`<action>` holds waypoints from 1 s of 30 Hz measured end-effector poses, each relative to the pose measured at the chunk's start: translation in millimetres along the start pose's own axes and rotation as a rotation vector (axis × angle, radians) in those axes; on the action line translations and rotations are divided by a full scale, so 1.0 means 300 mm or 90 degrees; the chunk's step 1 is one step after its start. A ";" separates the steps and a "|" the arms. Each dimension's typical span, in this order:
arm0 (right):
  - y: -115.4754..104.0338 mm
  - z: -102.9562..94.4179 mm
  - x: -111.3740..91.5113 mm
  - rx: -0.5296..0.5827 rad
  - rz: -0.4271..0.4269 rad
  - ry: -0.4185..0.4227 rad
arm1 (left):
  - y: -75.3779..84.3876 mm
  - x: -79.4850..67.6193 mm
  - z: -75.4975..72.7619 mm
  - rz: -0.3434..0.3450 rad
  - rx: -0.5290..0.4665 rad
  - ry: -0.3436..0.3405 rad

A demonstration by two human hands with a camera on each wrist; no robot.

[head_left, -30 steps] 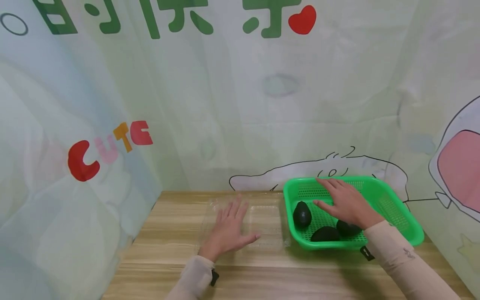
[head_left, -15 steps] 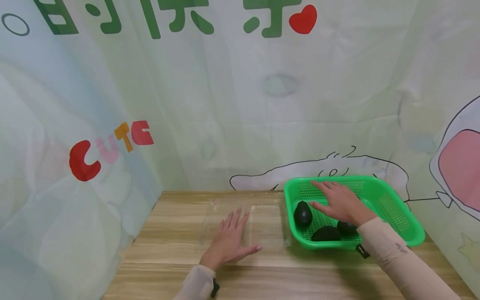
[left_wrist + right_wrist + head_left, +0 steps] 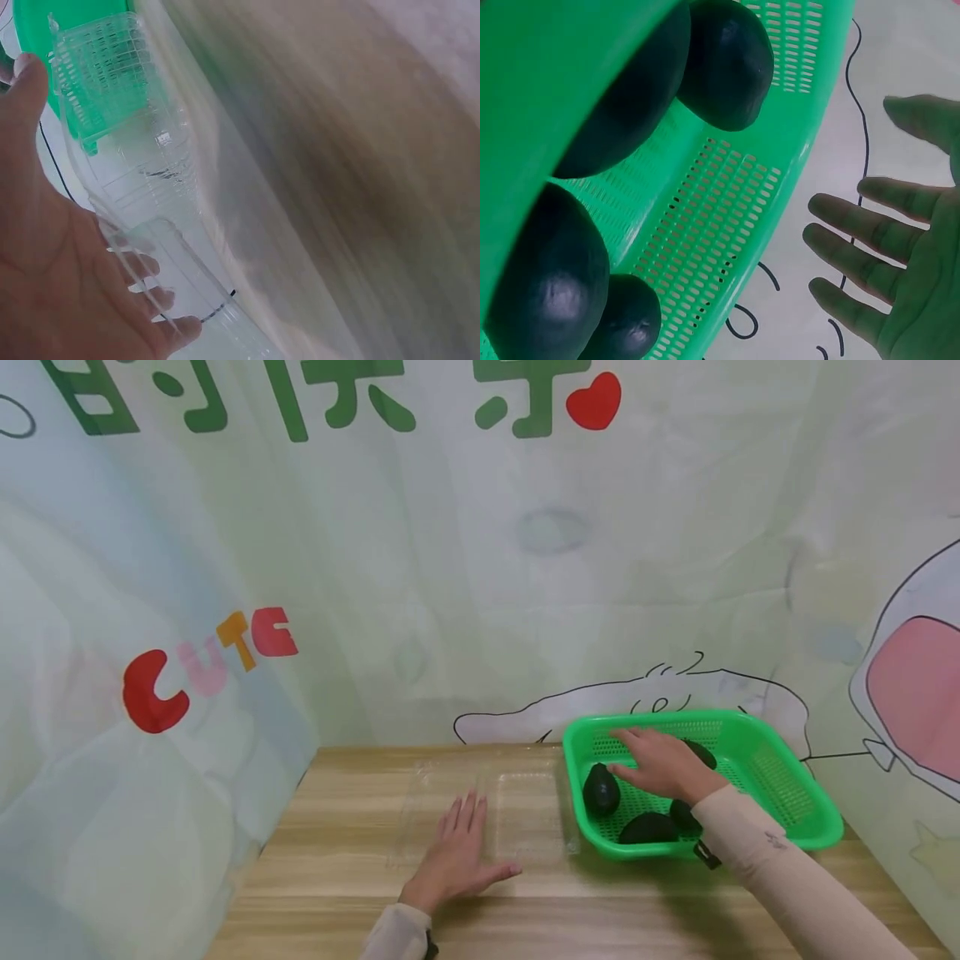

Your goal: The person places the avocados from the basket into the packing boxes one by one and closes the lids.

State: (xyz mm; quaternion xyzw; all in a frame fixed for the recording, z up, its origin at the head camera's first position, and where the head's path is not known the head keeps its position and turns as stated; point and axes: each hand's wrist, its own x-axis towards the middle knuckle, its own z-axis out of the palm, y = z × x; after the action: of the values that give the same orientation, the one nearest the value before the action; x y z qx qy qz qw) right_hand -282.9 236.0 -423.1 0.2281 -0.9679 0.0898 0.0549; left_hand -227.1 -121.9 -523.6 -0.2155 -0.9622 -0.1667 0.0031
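Observation:
In the head view my left hand (image 3: 453, 860) is spread with straight fingers over the near left part of a clear plastic clamshell box (image 3: 528, 814), which lies opened out on the table. The left wrist view shows the box's transparent wall (image 3: 150, 157) beside those fingers. My right hand (image 3: 660, 764), its fingers extended and nothing in it, hovers above a green plastic basket (image 3: 806, 814). Inside the basket lie several dark avocados, one avocado (image 3: 602, 791) at the left and another avocado (image 3: 648, 828) by the near wall. The right wrist view shows the hand (image 3: 885, 247) apart from the avocados (image 3: 727, 64).
A wood-grain table (image 3: 337, 877) carries the box and basket, with the basket right of the box. Behind it hangs a printed cloth backdrop (image 3: 420, 568), which also closes off the left and right sides.
My left hand has drawn back a little toward me. The right hand has shifted slightly left and down over the basket, uncovering an avocado at its far side. The camera view has turned slightly.

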 end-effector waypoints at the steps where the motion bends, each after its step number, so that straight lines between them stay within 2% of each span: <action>1: -0.002 0.002 0.004 0.001 0.002 -0.007 | 0.000 0.000 0.001 0.000 0.000 0.001; 13: -0.012 0.020 0.061 0.017 -0.003 -0.099 | 0.002 0.003 0.020 -0.017 -0.001 0.008; 21: -0.020 0.017 0.111 0.018 0.007 -0.144 | 0.000 0.026 0.017 -0.025 0.003 0.016; 30: -0.046 0.050 0.174 0.007 0.025 -0.237 | 0.004 0.041 0.013 -0.036 -0.013 0.005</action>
State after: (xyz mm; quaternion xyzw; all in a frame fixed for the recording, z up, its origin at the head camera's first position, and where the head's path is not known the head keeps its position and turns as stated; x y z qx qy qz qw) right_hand -324.0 198.4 -428.2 0.2223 -0.9651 0.0523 -0.1282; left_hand -237.6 -114.5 -525.8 -0.1878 -0.9661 -0.1772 -0.0003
